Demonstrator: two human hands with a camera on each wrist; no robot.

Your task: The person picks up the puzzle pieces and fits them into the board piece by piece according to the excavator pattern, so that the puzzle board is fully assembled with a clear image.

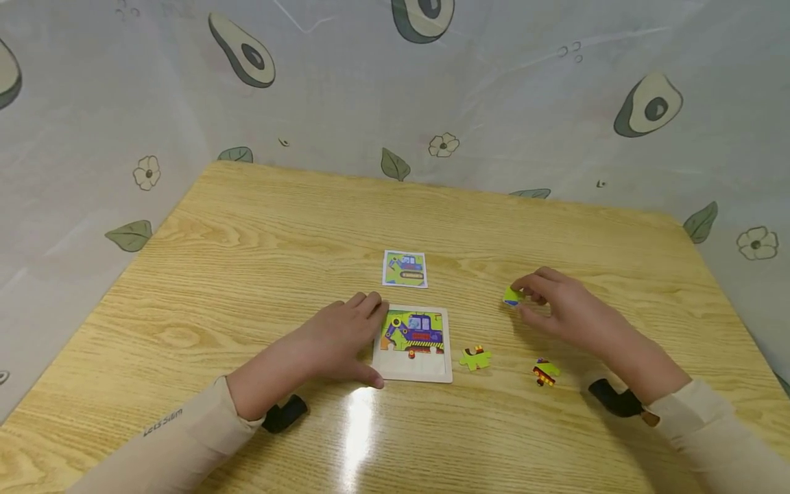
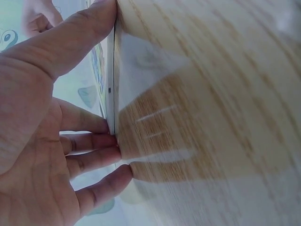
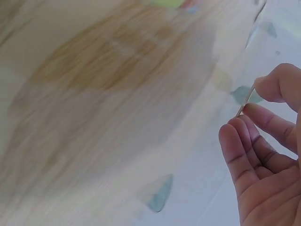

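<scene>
Pale grey sheeting [image 1: 345, 89] printed with avocados, leaves and flowers backs a light wood-grain counter [image 1: 278, 219]. Leftmost, the left hand [image 1: 336, 339] has its thumb spread wide from its loosely extended fingers, touching the left edge of a square, white-rimmed puzzle tray [image 1: 410, 369]. Just beyond that tray lies a small white-bordered excavator card [image 1: 404, 269]. Fitted pieces showing a purple excavator fill the tray's upper part. Right of it rests a lime-green jigsaw piece [image 1: 475, 360]; farther right, the right hand [image 1: 570, 302] pinches a green-and-blue piece [image 1: 511, 296] between thumb and fingers, near a red, yellow and green piece [image 1: 546, 371].
</scene>
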